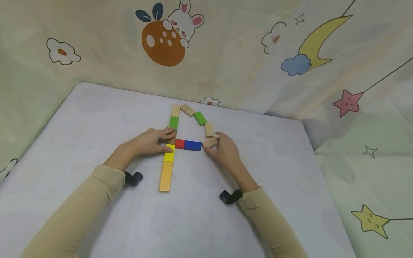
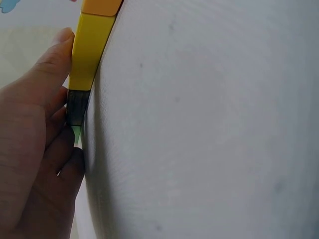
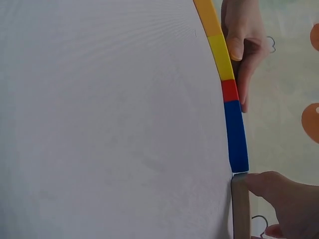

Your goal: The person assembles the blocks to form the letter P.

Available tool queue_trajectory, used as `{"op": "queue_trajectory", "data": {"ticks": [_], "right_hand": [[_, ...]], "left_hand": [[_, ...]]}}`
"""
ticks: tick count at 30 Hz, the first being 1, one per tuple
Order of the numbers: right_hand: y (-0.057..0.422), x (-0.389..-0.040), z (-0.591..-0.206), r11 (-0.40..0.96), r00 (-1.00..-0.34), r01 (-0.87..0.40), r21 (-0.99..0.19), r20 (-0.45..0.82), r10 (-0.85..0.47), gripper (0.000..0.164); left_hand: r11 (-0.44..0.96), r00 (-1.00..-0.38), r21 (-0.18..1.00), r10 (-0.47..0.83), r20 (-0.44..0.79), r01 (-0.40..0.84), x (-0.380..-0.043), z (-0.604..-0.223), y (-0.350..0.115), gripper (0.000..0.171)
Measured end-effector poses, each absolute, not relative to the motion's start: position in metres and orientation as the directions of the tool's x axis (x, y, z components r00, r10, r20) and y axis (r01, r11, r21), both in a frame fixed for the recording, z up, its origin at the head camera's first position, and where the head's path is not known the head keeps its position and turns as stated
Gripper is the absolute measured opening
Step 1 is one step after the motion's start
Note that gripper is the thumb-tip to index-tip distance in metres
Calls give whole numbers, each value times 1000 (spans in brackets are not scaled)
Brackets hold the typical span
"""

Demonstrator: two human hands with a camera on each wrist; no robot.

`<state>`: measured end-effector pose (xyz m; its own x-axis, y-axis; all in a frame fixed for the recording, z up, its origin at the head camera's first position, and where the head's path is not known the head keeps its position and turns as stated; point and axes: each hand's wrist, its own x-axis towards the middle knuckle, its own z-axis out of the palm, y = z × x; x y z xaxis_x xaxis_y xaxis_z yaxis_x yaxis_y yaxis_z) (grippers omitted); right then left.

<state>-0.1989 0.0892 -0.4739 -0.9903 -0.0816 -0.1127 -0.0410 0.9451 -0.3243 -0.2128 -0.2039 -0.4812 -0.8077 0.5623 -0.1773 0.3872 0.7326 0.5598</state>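
Flat blocks form a P-like outline on the table. My right hand (image 1: 227,152) pinches a plain wooden block (image 1: 210,142) between thumb and fingers, its near end right at the blue block (image 1: 193,145). A red block (image 1: 179,144) joins the blue one to the upright column. Over that column lies my left hand (image 1: 148,141), thumb on the yellow block (image 1: 169,154) and fingertips near the green block (image 1: 174,122). Partly hidden between them is a brown block (image 1: 172,139). In the left wrist view, the thumb touches the yellow block's side (image 2: 89,52).
An orange block (image 1: 166,176) makes the column's near end, and a ridged wooden piece (image 1: 175,110) its far end. The curve holds two wooden blocks, one upper (image 1: 187,110) and one lower (image 1: 209,130), with a green block (image 1: 200,118) between. A printed cloth (image 1: 232,71) hangs behind the white table (image 1: 200,222).
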Motion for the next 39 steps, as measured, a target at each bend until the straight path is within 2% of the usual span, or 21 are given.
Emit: {"op": "queue_trajectory", "data": {"ticks": [27,39], "right_hand": [[90,-196,-466,944,-982,-78,-322,-141,-129,81],[93,-193,-466,937,-981,-101,-335,-125,-151,78]], "left_hand": [[726,-803,554,573,-160,408,-212,-479,-204,76],[744,-814,555,549,-191,371,-210,-477,-203,76]]}}
